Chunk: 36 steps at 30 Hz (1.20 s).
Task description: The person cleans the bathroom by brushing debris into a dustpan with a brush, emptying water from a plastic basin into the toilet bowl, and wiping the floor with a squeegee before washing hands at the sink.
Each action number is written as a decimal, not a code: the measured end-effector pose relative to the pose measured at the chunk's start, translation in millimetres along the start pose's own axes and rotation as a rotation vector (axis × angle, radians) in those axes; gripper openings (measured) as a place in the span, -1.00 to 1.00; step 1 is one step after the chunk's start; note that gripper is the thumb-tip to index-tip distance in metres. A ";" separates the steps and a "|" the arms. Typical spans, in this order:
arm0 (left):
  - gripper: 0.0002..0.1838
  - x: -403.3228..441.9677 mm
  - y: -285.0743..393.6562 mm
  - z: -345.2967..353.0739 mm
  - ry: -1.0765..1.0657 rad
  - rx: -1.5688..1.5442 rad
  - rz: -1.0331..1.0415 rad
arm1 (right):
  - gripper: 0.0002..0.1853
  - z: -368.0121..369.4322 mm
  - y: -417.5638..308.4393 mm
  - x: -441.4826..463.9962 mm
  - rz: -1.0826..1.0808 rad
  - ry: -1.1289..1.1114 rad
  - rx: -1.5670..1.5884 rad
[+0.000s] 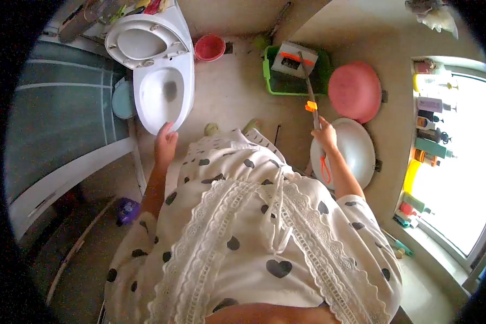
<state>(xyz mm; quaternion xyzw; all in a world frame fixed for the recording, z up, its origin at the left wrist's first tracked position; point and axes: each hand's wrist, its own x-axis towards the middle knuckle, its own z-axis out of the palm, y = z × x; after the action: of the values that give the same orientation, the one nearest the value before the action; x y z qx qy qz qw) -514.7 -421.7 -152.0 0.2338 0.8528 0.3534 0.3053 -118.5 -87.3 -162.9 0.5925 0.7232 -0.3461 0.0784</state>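
Beside the green tub (286,85), pink basin (355,92); pole (309,89) in right hand (324,135)

The pole (308,81) looks like smooth metal, its orange clip (311,106) like plastic. The toilet (146,110) is glossy, ceramic-looking. Smooth plastic seems to form the pink basin (353,92), the shinier white basin (353,154) and the green tub (266,75). The garment (232,281) is soft, matt cloth with textured lace trim (213,221).
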 end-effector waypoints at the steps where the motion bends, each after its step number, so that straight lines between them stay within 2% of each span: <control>1: -0.62 3.7 -0.7 3.1 0.004 -0.022 0.013 | -0.34 1.9 0.7 -10.0 0.045 -0.002 -0.002; 3: -0.63 8.4 -5.7 7.8 0.015 -0.062 0.038 | -0.35 5.6 -2.6 -27.9 0.123 -0.031 0.012; 9: -0.61 9.0 -20.0 2.4 -0.051 0.048 0.024 | -0.37 18.1 0.2 -56.3 0.117 -0.001 0.047; 13: -0.61 5.3 -30.1 4.8 0.004 0.032 0.054 | -0.40 21.9 3.4 -63.9 0.090 0.031 0.045; 16: -0.62 2.1 -29.2 6.6 0.012 0.034 0.011 | -0.47 21.1 4.2 -71.5 0.099 0.062 0.090; 19: -0.62 0.0 -30.8 7.7 0.031 0.018 0.030 | -0.50 27.1 20.1 -77.9 0.080 0.055 -0.023; 22: -0.62 -0.2 -34.4 5.9 0.023 0.024 0.037 | -0.62 34.4 22.3 -93.8 0.078 0.145 -0.022; 26: -0.61 -2.4 -20.0 -1.0 -0.032 0.096 -0.003 | -0.58 55.9 38.0 -107.6 0.092 0.135 0.008; 28: -0.61 -1.7 -17.9 -1.1 -0.056 0.100 0.013 | -0.55 71.0 49.4 -107.9 0.012 0.198 0.066; 30: -0.60 1.8 -25.1 2.3 -0.068 0.060 0.078 | -0.56 82.9 56.1 -98.5 -0.022 0.159 0.094; 31: -0.60 3.9 -30.1 4.0 -0.077 0.034 0.074 | -0.57 94.1 59.1 -90.6 0.012 0.131 0.239; 32: -0.60 6.3 -35.1 5.6 -0.086 0.008 0.070 | -0.61 103.5 62.5 -83.2 0.053 0.121 0.255; 36: -0.59 6.3 -36.4 9.5 -0.072 -0.013 0.068 | -0.61 107.6 54.3 -61.9 0.144 0.034 -0.015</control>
<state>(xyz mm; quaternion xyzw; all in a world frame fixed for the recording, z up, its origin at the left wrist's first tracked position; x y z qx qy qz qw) -519.3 -436.8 -186.8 0.2731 0.8305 0.3604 0.3252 -83.3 -197.7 -233.1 0.6482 0.6825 -0.3240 0.0954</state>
